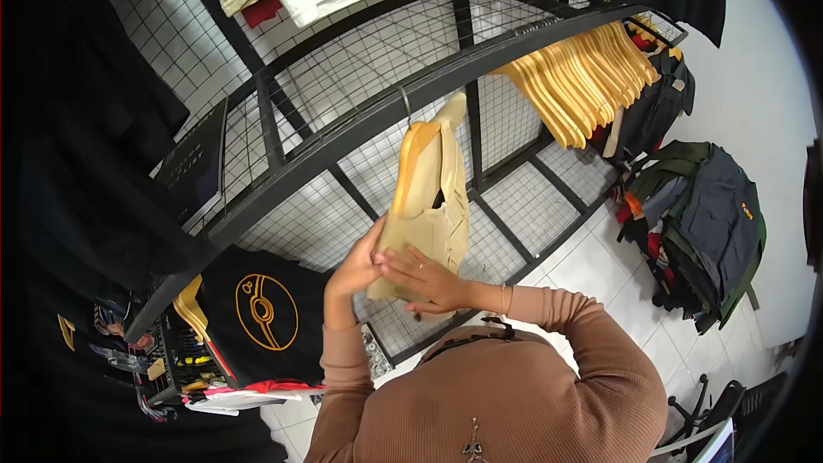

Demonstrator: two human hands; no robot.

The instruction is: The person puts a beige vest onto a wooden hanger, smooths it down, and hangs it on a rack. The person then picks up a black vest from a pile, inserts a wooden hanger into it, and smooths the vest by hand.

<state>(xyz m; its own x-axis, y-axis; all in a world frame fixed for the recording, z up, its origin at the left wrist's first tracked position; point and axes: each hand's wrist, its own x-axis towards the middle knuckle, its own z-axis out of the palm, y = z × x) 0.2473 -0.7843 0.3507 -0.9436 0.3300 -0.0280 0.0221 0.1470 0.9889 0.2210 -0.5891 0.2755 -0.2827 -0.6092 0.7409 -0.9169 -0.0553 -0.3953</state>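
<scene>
A black metal rack (360,120) with wire mesh panels arcs across the middle of the frame. At upper right, a packed row of bare wooden hangers (583,77) hangs on its rail; backpacks (703,223) slump on the floor at right. A black shirt (257,313) with an orange circle print sits at lower left. At centre, a tan garment (433,206) already hangs from the rail on a wooden hanger (411,163). Both hands close on its lower edge: left hand (356,266), right hand (424,283), close together, seemingly straightening it.
</scene>
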